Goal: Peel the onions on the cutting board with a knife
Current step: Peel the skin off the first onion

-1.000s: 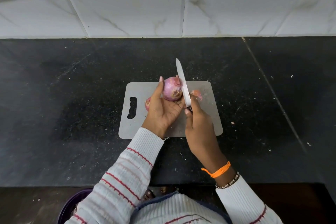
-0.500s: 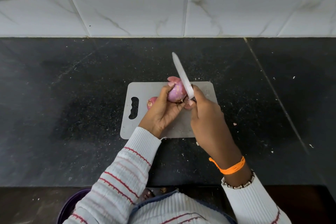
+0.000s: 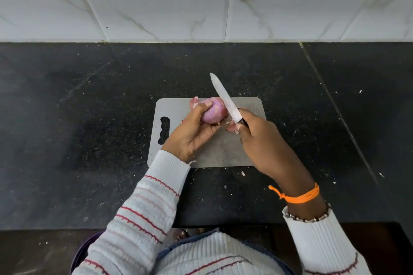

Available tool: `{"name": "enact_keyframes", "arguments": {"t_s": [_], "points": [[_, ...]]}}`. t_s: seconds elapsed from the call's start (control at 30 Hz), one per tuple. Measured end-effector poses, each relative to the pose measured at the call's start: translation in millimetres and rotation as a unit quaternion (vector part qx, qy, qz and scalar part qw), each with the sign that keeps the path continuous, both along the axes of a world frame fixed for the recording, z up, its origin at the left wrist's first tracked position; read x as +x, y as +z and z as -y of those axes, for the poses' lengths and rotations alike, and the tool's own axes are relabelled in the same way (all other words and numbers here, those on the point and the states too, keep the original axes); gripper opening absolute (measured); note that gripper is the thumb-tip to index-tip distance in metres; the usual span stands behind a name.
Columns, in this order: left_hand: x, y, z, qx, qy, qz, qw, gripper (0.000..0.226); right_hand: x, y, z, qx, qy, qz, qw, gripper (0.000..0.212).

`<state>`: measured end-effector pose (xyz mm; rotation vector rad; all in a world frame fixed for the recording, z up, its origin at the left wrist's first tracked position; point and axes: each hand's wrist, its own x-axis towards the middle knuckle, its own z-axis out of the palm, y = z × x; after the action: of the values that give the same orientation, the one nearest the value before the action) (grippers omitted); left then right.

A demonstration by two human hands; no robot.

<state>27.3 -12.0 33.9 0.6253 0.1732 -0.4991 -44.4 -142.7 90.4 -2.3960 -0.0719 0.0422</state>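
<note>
A dark speckled stone counter [image 3: 89, 140] runs beneath a white marble-patterned tiled wall [image 3: 201, 0], and a person in a white jumper with thin red stripes leans over it. A grey cutting board [image 3: 223, 152] with a handle slot on its left lies flat on the counter, right in front of them. The left hand [image 3: 190, 134] is curled round a purple onion [image 3: 213, 111], holding it just above the far part of the board with the thumb pressed on top. The right hand [image 3: 259, 140], with an orange thread [image 3: 299, 195] and a bead bracelet at the wrist, grips the handle of a knife [image 3: 225, 98] whose blade points away and to the left, its lower length lying against the onion's right side. Compared with a second ago, the onion has been turned in the palm and the knife hand has swung out to the right, and the second onion seen earlier on the board is now hidden behind the left hand. A loose flap of papery skin [image 3: 195, 101] stands out at the onion's far left. This suggests peeling is under way on the first onion, with another probably still waiting. Small pale scraps [image 3: 243, 173] dot the counter.
</note>
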Motion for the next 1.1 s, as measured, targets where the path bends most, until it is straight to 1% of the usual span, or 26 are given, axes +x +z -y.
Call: {"name": "enact_keyframes", "arguments": {"t_s": [0.03,0.1,0.17,0.2,0.3,0.37,0.43,0.5,0.57,0.6,0.67,0.73,0.77,0.83,0.93,0.97,1.0,1.03,1.1], "points": [[0,0,1,0.007,0.001,-0.005,1.000,0.021,1,-1,-1,0.004,-0.003,0.002,1.000,0.027],[0,2,6,0.012,0.002,-0.028,1.000,0.029,1,-6,-8,0.014,-0.018,0.022,0.999,0.028],[1,7,13,-0.015,0.016,-0.069,0.997,0.043,0,-13,-17,0.027,-0.040,0.049,0.998,0.032],[2,8,16,-0.030,0.027,-0.090,0.995,0.046,0,-18,-22,0.024,-0.054,0.062,0.996,0.033],[4,13,23,-0.072,0.050,-0.146,0.985,0.049,-2,-32,-32,0.017,-0.088,0.087,0.992,0.041],[4,14,24,-0.088,0.056,-0.164,0.981,0.051,-6,-38,-36,0.027,-0.088,0.092,0.991,0.046],[7,13,23,-0.069,0.052,-0.165,0.982,0.054,-6,-39,-34,0.047,-0.095,0.099,0.989,0.043],[8,10,23,-0.033,0.050,-0.163,0.985,0.059,1,-37,-26,0.072,-0.123,0.100,0.985,0.040],[8,7,22,-0.001,0.058,-0.161,0.985,0.057,12,-36,-14,0.073,-0.153,0.085,0.982,0.040],[7,6,21,0.011,0.061,-0.159,0.985,0.054,18,-38,-7,0.058,-0.164,0.072,0.982,0.040],[4,4,20,0.031,0.065,-0.154,0.985,0.051,30,-47,7,-0.006,-0.177,0.047,0.983,0.038],[1,4,18,0.031,0.056,-0.151,0.986,0.055,39,-63,17,-0.083,-0.186,0.035,0.978,0.032],[-1,4,18,0.028,0.050,-0.149,0.987,0.057,42,-72,20,-0.103,-0.191,0.030,0.976,0.028],[-3,5,18,0.026,0.045,-0.143,0.988,0.056,47,-85,22,-0.117,-0.210,0.016,0.971,0.024],[-8,5,19,0.026,0.033,-0.142,0.989,0.052,50,-96,25,-0.144,-0.210,-0.019,0.967,0.029],[-9,5,19,0.028,0.025,-0.139,0.990,0.052,50,-96,26,-0.150,-0.204,-0.013,0.967,0.031],[-10,4,19,0.030,0.015,-0.133,0.991,0.054,49,-94,26,-0.131,-0.203,0.010,0.970,0.030],[-11,3,20,0.031,0.006,-0.126,0.992,0.056,48,-90,25,-0.080,-0.205,0.049,0.974,0.029],[-12,1,21,0.030,0.001,-0.111,0.993,0.059,45,-78,19,0.083,-0.192,0.127,0.970,0.024]]}}
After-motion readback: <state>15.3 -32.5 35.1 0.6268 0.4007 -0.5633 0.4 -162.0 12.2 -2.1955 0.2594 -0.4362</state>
